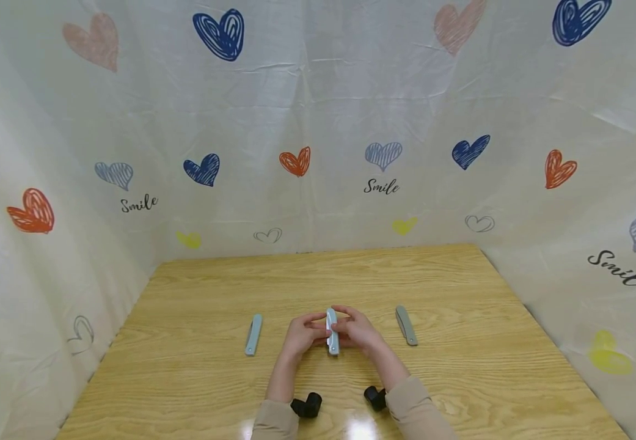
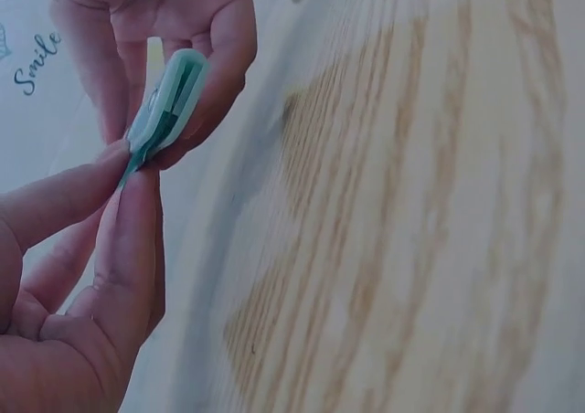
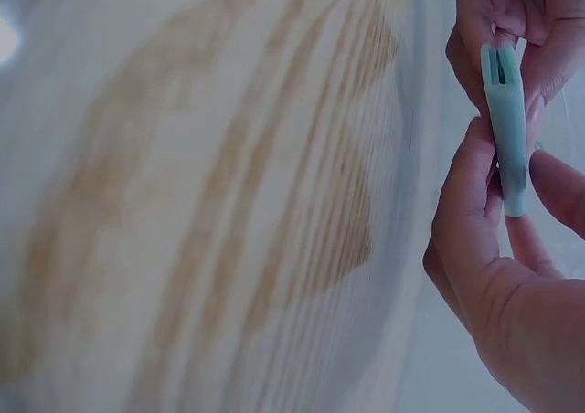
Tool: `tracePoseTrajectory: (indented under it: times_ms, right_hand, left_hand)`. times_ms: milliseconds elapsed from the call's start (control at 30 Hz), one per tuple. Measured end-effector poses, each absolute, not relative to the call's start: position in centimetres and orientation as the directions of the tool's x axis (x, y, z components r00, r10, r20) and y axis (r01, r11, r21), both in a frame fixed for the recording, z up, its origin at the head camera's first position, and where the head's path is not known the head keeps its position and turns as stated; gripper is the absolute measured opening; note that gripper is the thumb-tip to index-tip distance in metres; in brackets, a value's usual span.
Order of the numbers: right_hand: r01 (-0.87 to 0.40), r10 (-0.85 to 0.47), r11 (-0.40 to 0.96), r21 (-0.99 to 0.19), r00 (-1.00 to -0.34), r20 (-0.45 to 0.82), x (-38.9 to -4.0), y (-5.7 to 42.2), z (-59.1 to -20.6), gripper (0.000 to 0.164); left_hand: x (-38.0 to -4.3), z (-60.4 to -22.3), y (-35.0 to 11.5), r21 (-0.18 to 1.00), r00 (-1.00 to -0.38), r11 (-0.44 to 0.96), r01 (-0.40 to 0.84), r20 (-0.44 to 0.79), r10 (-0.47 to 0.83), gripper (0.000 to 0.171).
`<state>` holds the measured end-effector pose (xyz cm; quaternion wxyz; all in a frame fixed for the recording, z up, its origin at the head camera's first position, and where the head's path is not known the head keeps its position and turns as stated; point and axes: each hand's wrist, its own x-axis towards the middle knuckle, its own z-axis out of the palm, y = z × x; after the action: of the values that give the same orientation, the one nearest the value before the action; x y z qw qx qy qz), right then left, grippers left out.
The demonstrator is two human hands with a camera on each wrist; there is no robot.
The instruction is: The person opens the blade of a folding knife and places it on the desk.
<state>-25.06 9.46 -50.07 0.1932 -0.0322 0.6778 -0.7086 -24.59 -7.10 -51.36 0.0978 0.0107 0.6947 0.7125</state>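
Observation:
A pale blue folding knife (image 1: 333, 349) is held upright between both hands above the middle of the table. My left hand (image 1: 299, 335) pinches its edge with thumb and finger; in the left wrist view they meet at a thin green part projecting from the slotted handle (image 2: 175, 93). From the other side, my right hand (image 1: 363, 332) grips the handle, its fingers and thumb on either face in the right wrist view. How far the blade stands out cannot be told. Another light blue folding knife (image 1: 253, 335) lies left of the hands, and a grey-green one (image 1: 406, 326) lies to the right.
The wooden table (image 1: 197, 366) reaches back to a white curtain (image 1: 328, 110) printed with hearts and the word Smile. Black wrist devices (image 1: 308, 406) sit at both wrists, beside the beige sleeves (image 1: 275, 420).

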Motion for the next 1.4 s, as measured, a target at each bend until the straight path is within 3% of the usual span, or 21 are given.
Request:
tracePoseTrajectory:
  times_ms: [733,1400]
  right_hand:
    - [0.229,-0.338,-0.016,-0.973,-0.917,-0.210,-25.2,10.1,-50.1,0.056]
    - [0.228,-0.263,-0.022,-0.973,-0.941,-0.215,-25.2,10.2,-49.9,0.054]
  left_hand:
    - [-24.7,-51.4,-7.2,0.962,-0.956,-0.139,-0.233,-0.200,0.217,0.049]
    - [-24.3,-51.0,-6.6,0.972,-0.956,-0.133,-0.192,-0.155,0.247,0.052]
